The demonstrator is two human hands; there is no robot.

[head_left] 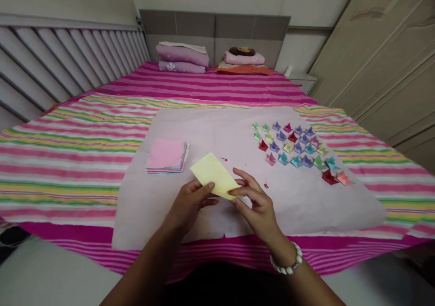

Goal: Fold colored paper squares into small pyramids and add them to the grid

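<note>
A folded pale yellow paper (pixel 213 173) is held just above a large white sheet (pixel 217 133) spread on the bed. My left hand (pixel 192 201) pinches its near edge with thumb and fingers. My right hand (pixel 256 201), with a white bead bracelet at the wrist, pinches the paper's near right corner. Left of the hands lies a stack of square coloured papers (pixel 166 155) with a pink one on top. To the right, several small folded paper shapes (pixel 295 149) in many colours sit in rows on the white sheet.
The bed has a pink, yellow and green striped cover (pixel 84 138). Folded blankets and pillows (pixel 183 56) lie at the headboard. A slatted rail (pixel 68 56) runs on the left, a wardrobe (pixel 384 56) on the right.
</note>
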